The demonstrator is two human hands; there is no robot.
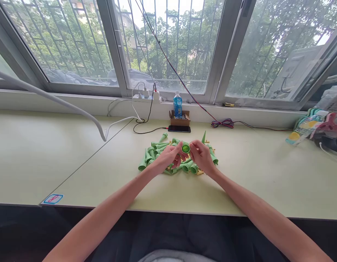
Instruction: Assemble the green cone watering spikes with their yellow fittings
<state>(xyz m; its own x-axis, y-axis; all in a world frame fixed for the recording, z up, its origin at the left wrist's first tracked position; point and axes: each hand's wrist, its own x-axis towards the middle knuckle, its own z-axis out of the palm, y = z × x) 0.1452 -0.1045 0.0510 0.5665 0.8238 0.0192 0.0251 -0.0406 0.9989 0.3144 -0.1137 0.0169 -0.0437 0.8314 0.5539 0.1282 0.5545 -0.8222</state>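
Observation:
Above a heap of green plastic cones, my left hand grips one green plastic cone, its round open end turned toward me. At that cone's right side, my right hand has its thumb and fingers pinched; whether a small piece sits between them is hidden. Beneath both hands lie several more hollow green cones, pointed at one end and ribbed round the wide end. Small yellow pieces are scattered among them.
A black phone lies behind the heap, before a small cardboard box with a blue-labelled bottle. A power strip, cables and a coiled red-black wire run along the window. Fans and bags sit far right.

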